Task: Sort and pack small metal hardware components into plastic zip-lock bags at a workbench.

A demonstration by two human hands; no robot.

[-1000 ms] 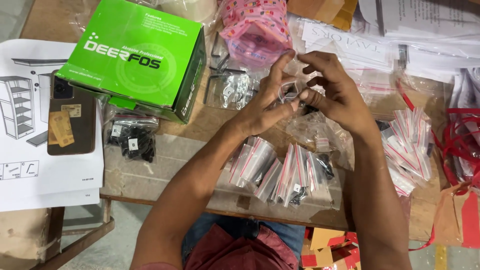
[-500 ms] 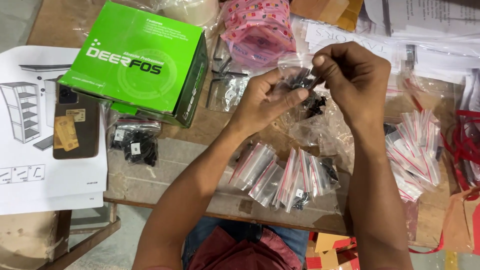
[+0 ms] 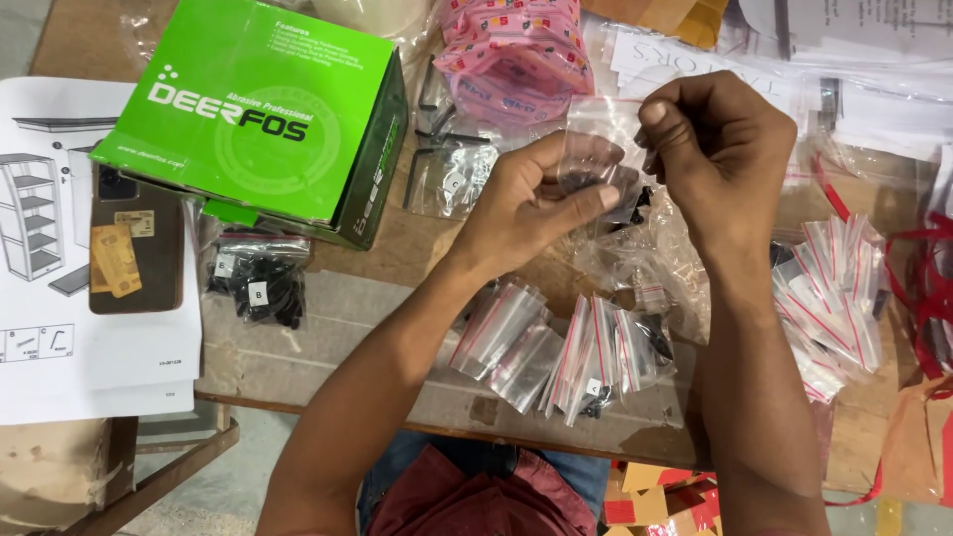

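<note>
Both hands, left hand (image 3: 526,203) and right hand (image 3: 720,149), pinch one bag (image 3: 596,149) between their fingers; slack grip risks spilling black parts onto the surface (image 3: 397,248) below.

Table (image 3: 328,298): worn wooden top, which we find crowded. On it we list a green cardboard box (image 3: 263,109); an assembly sheet (image 3: 60,288) bearing a dark phone (image 3: 134,243); a bag of black fittings (image 3: 258,283); a fan of red-striped zip bags (image 3: 556,347) near the front edge; more zip bags (image 3: 834,298) at right; a pink patterned packet (image 3: 511,50); papers (image 3: 874,50) at the far side.
</note>
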